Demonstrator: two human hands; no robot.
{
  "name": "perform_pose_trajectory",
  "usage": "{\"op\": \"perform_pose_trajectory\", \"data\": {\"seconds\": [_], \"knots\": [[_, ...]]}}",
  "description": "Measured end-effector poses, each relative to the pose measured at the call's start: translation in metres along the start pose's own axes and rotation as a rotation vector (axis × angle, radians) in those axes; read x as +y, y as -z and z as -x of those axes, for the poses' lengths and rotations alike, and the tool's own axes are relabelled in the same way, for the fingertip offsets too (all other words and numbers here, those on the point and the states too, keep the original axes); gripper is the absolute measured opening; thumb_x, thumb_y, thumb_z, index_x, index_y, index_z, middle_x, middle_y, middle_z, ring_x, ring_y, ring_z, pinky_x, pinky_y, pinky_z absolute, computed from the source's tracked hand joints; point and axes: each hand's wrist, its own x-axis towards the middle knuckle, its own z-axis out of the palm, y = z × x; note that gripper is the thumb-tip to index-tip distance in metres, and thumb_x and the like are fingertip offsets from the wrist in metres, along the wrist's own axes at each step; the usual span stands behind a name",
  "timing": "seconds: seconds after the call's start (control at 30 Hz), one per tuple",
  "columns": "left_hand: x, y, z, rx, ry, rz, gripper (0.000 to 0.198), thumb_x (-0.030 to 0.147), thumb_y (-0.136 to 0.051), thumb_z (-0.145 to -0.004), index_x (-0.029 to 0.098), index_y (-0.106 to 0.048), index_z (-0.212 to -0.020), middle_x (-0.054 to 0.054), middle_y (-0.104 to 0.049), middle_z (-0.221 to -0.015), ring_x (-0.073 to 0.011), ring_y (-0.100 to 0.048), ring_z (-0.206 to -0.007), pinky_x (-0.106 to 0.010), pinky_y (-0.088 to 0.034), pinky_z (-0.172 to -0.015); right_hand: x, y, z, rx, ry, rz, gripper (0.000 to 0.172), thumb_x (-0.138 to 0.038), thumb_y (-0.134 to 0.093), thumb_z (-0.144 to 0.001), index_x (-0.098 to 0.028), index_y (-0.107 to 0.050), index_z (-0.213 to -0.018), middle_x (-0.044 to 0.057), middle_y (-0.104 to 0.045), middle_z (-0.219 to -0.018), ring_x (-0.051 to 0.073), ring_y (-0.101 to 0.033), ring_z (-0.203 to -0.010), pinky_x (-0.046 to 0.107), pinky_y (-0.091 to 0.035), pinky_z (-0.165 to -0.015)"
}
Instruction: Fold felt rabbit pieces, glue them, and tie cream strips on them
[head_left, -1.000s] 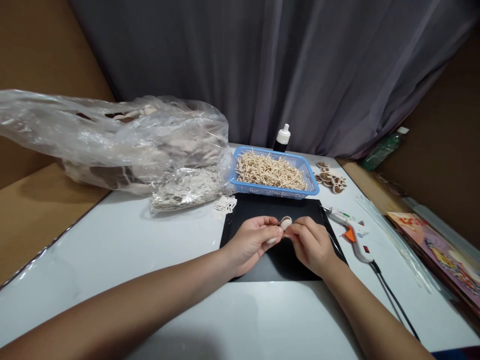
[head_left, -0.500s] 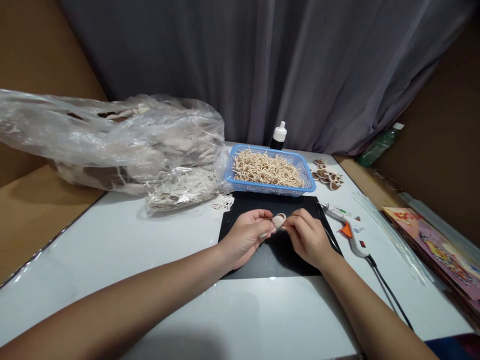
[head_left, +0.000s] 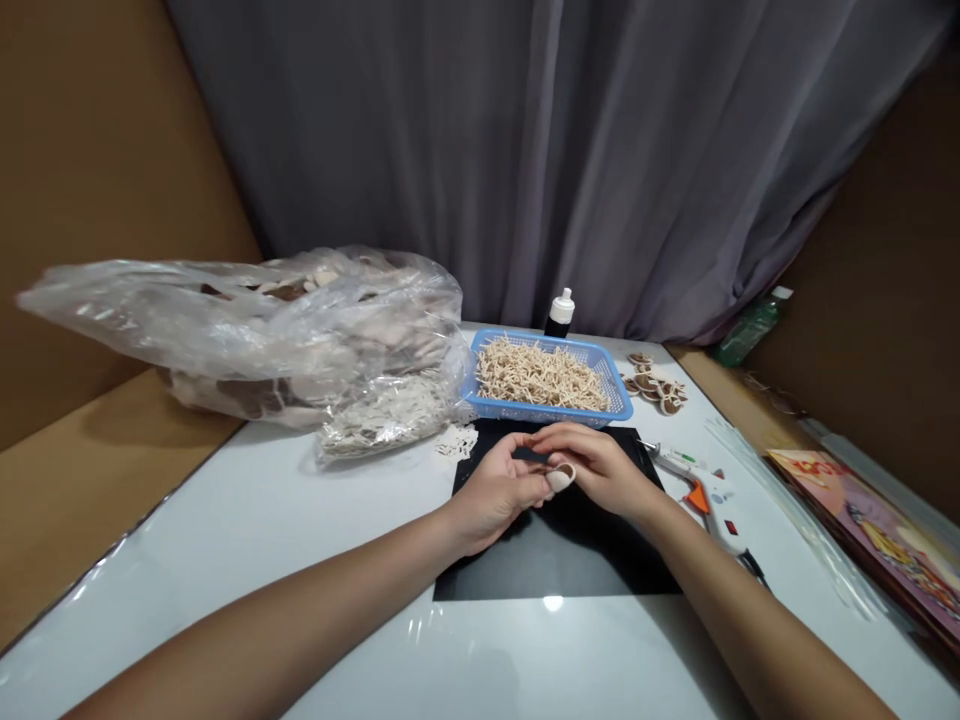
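My left hand pinches a small rounded white-and-brown piece, like felt, between thumb and fingers. Its brown hollow side faces up. My right hand reaches across from the other side, fingers together and curled over the piece's far edge, against the left fingertips; its thumb is mostly hidden. Both hands are above a black mat. Just beyond them stands a blue basket heaped with thin cream strips. Several brown-and-white pieces lie to its right.
A clear plastic bag of pale and brown pieces fills the left, with a smaller packet in front. On the right are a glue gun, glue sticks and a colourful book. A white-capped bottle stands behind the basket.
My right hand has moved in to the left, its fingers now reaching over the piece and meeting the left fingers. The whole view has tilted up slightly.
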Motion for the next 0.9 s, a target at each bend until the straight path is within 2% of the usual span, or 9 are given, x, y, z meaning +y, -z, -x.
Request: {"op": "perform_pose_trajectory", "data": {"seconds": [0.07, 0.17, 0.23, 0.37, 0.53, 0.73, 0.9], "knots": [[0.006, 0.003, -0.001, 0.036, -0.071, -0.034, 0.053, 0.018, -0.077, -0.059, 0.020, -0.037, -0.094, 0.003, -0.062, -0.066, -0.0061, -0.052, -0.055, -0.018, -0.036, -0.053, 0.001, -0.002, -0.006, 0.070, 0.035, 0.045, 0.014, -0.014, -0.049, -0.086, -0.018, -0.062, -0.088, 0.007, -0.062, -0.091, 0.016, -0.059, -0.085, 0.032, -0.050, -0.074], [0.012, 0.008, -0.004, 0.096, -0.205, -0.071, 0.052, 0.019, -0.075, -0.063, 0.022, -0.033, -0.095, 0.004, -0.063, -0.067, -0.0066, -0.053, -0.056, -0.018, -0.037, -0.054, 0.003, -0.007, -0.009, 0.129, 0.045, 0.123, 0.017, -0.013, -0.045, -0.087, -0.017, -0.060, -0.080, 0.003, -0.057, -0.073, 0.014, -0.055, -0.068, 0.027, -0.047, -0.061], [0.015, 0.010, -0.007, 0.138, -0.281, -0.083, 0.051, 0.018, -0.073, -0.064, 0.022, -0.033, -0.094, 0.005, -0.063, -0.065, -0.0061, -0.053, -0.055, -0.017, -0.038, -0.054, 0.003, -0.011, -0.010, 0.166, 0.049, 0.178, 0.018, -0.013, -0.044, -0.087, -0.017, -0.059, -0.079, 0.002, -0.054, -0.069, 0.013, -0.052, -0.064, 0.025, -0.044, -0.058], [0.017, 0.011, -0.015, 0.260, -0.376, -0.047, 0.049, 0.012, -0.071, -0.063, 0.023, -0.031, -0.090, 0.007, -0.062, -0.063, -0.0055, -0.054, -0.055, -0.017, -0.040, -0.058, 0.005, -0.017, -0.009, 0.196, 0.103, 0.286, 0.018, -0.012, -0.042, -0.087, -0.017, -0.059, -0.085, 0.004, -0.054, -0.073, 0.014, -0.052, -0.067, 0.025, -0.044, -0.060], [0.016, 0.011, -0.026, 0.351, -0.378, -0.038, 0.047, 0.011, -0.070, -0.061, 0.022, -0.031, -0.087, 0.008, -0.062, -0.061, -0.0052, -0.055, -0.053, -0.017, -0.040, -0.058, 0.007, -0.016, -0.008, 0.177, 0.164, 0.406, 0.023, -0.008, -0.038, -0.088, -0.016, -0.059, -0.087, 0.005, -0.054, -0.074, 0.016, -0.051, -0.069, 0.026, -0.045, -0.062], [0.006, 0.012, -0.032, 0.381, -0.356, -0.126, 0.050, 0.016, -0.074, -0.059, 0.023, -0.032, -0.084, 0.008, -0.062, -0.060, -0.0065, -0.056, -0.052, -0.017, -0.040, -0.054, 0.009, -0.015, -0.007, 0.163, 0.187, 0.487, 0.028, -0.007, -0.033, -0.088, -0.016, -0.060, -0.086, 0.006, -0.056, -0.072, 0.016, -0.048, -0.067, 0.028, -0.043, -0.063], [0.001, 0.014, -0.033, 0.390, -0.342, -0.171, 0.050, 0.020, -0.076, -0.056, 0.023, -0.033, -0.082, 0.007, -0.063, -0.059, -0.0080, -0.057, -0.051, -0.018, -0.041, -0.054, 0.013, -0.014, -0.006, 0.145, 0.188, 0.507, 0.029, -0.007, -0.032, -0.088, -0.017, -0.059, -0.091, 0.006, -0.057, -0.078, 0.017, -0.049, -0.071, 0.028, -0.044, -0.065]]}}
